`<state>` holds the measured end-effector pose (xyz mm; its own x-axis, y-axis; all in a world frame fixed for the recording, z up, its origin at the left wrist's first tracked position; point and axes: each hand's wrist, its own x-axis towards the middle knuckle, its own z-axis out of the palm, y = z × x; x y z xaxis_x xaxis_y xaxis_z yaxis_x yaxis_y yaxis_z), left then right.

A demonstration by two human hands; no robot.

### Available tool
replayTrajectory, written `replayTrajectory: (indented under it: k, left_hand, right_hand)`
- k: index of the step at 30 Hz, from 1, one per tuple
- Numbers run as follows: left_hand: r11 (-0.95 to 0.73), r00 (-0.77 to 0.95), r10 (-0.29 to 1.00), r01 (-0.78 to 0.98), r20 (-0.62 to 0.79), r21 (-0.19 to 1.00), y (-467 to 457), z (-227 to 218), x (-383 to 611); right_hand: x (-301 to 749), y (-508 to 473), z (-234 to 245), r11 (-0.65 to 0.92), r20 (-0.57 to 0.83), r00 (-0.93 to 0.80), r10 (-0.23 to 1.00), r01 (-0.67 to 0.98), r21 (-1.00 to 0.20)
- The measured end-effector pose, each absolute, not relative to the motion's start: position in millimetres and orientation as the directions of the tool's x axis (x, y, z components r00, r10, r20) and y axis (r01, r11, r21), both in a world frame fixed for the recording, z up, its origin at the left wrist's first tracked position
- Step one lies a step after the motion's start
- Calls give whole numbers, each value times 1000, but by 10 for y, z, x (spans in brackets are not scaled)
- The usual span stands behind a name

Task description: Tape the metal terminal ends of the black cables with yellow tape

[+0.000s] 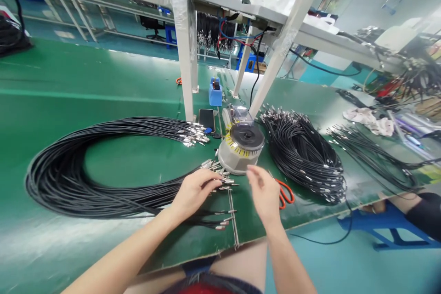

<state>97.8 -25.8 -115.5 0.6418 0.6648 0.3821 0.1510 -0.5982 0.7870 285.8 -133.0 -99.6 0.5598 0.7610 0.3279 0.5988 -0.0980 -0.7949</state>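
My left hand (pixel 195 191) rests fingers-down on a cluster of metal cable ends (pixel 220 177) that belong to a big loop of black cables (pixel 79 165) on the green table (pixel 103 92). Its fingers curl over the ends, gripping or pressing them. My right hand (pixel 264 191) hovers just right of them, fingers loosely pinched together near a grey round tape dispenser (pixel 241 147); I cannot make out anything in it. Orange-handled scissors (pixel 285 193) lie partly under my right hand.
A second pile of black cables (pixel 305 151) lies right of the dispenser, more cables (pixel 372 151) farther right. A phone (pixel 207 119) and a blue box (pixel 215 92) sit by the white frame legs (pixel 184 50). A blue stool (pixel 389 225) stands off the table edge.
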Motion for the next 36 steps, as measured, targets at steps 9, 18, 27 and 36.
replayTrajectory:
  k: [9,18,27,36]
  left_hand:
    - [-472,735,649,184,199,862,-473,-1029,782]
    - [-174,641,768,193,10,966,-568,-824,663]
    - [-250,649,758,194,67,949,-592,-828,642]
    - [-248,646,760,179,76,952,-599,-834,651]
  right_hand:
    - [2946,-890,-649,3,-53,577,815,-97,-995]
    - [2390,-1486,-624,141,242,251,937,362,-921]
    - [2167,-1387,-778,100,217,320,922,345,-933]
    - [2102,-1386,-802,35,145,389,910,276,-961]
